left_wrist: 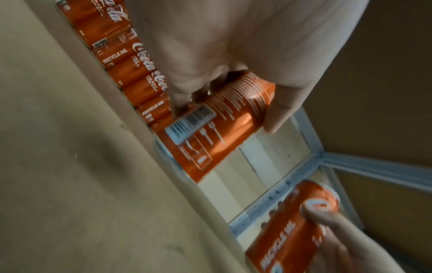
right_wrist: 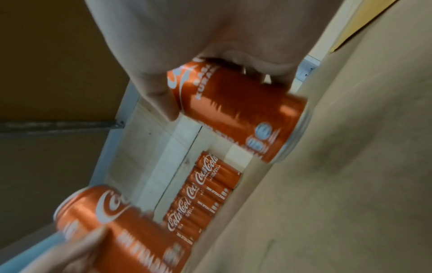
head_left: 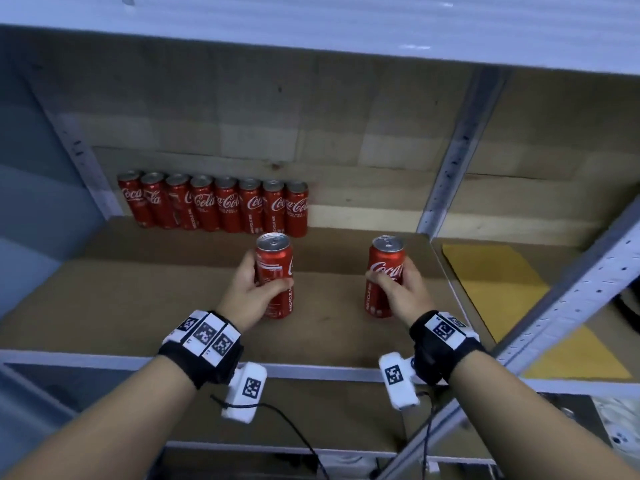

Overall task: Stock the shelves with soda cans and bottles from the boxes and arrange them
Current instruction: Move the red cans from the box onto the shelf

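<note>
Each hand holds an upright red cola can over the brown shelf board [head_left: 138, 306]. My left hand [head_left: 254, 287] grips one can [head_left: 275, 258], seen close up in the left wrist view as a can [left_wrist: 217, 129] with its barcode showing. My right hand [head_left: 398, 289] grips the other can [head_left: 384, 268], which fills the right wrist view as a can [right_wrist: 238, 110] just above the board. A row of several matching cans [head_left: 214, 204] stands along the shelf's back wall at the left.
A white metal upright [head_left: 450, 161] divides this bay from the bay to the right, where a yellow sheet [head_left: 495, 282] lies. The upper shelf [head_left: 311, 26] overhangs above. A diagonal white post [head_left: 571, 296] crosses at the right. The shelf's front rail [head_left: 104, 360] runs under my wrists.
</note>
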